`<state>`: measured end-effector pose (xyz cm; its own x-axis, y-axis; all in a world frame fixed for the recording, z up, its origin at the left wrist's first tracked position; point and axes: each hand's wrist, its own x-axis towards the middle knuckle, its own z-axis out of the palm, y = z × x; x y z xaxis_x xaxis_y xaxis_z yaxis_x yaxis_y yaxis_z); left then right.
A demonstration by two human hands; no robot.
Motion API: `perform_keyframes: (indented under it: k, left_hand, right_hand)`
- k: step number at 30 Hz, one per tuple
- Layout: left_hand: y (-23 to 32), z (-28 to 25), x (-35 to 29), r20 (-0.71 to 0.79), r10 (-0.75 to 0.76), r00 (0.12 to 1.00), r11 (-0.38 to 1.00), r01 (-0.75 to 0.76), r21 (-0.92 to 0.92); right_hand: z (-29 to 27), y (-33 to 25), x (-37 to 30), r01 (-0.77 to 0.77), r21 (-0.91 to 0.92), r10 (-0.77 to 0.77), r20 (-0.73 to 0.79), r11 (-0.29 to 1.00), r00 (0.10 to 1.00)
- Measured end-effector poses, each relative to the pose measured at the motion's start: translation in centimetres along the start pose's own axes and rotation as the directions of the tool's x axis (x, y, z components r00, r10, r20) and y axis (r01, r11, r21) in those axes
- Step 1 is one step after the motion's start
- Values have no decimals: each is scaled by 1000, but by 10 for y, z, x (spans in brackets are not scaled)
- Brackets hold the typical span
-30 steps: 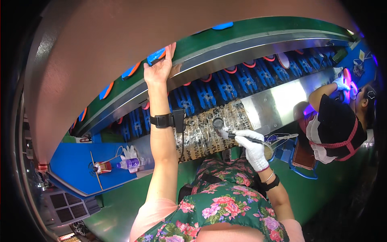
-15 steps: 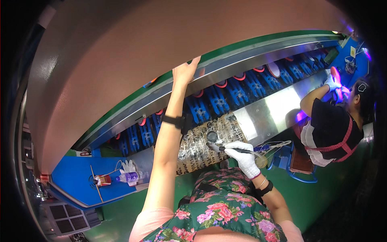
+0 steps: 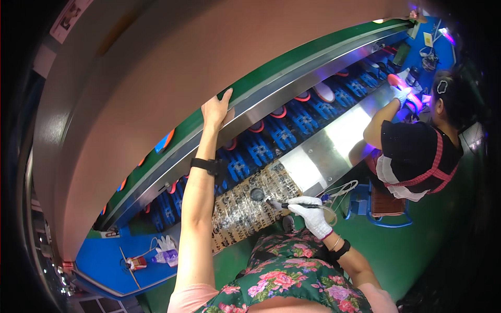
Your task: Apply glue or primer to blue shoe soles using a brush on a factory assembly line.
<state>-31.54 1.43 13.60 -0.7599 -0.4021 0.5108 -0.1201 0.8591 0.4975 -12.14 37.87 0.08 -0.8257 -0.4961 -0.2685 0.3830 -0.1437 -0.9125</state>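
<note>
My bare left hand (image 3: 216,109) reaches up to the green belt at the hood's lower edge. Its thumb stands apart, while the other fingers are mostly hidden by the hood, so what they touch cannot be seen. In a white glove, my right hand (image 3: 311,213) is closed round a black-handled brush (image 3: 286,205) with a clear tube trailing from its back end. The brush tip is low over a bench top wrapped in printed tape (image 3: 235,219), beside a small round dark dish (image 3: 257,194).
A pinkish-brown hood (image 3: 156,78) arches over the green belt (image 3: 261,75), which carries orange-and-blue soles (image 3: 165,142). Below runs a line of blue racks (image 3: 284,136) holding red-edged soles. A co-worker (image 3: 417,151) sits at right, holding a sole. A blue side table (image 3: 104,258) stands left.
The view has shifted, so the conveyor sits lower left and more soles on the green belt show. My left hand remains at the hood's edge; my right still holds the brush near the dish.
</note>
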Motion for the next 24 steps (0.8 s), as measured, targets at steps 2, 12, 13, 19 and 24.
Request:
perform_keyframes:
  k: [2, 12, 13, 19, 24]
  left_hand:
    - [-1, 2, 4, 48, 25, 999, 998, -22, -57]
    - [19, -52, -33, 50, -237, 970, 524, 171, -834]
    - [47, -71, -49, 229, -377, 898, 288, 349, -892]
    - [5, -126, -149, 45, -292, 955, 285, 132, -949]
    - [32, -101, -208, 25, -372, 928, 478, 215, -851]
  right_hand:
    - [0, 1, -1, -18, 6, 18, -6, 1000, 1000]
    - [-6, -5, 0, -13, 65, 13, -3, 998, 1000]
    - [-8, -6, -1, -33, 97, 36, -36, 995, 999]
    - [-8, -28, -15, 94, 69, -87, -89, 993, 992]
    - [-7, -46, -12, 114, 241, -78, -155, 964, 985]
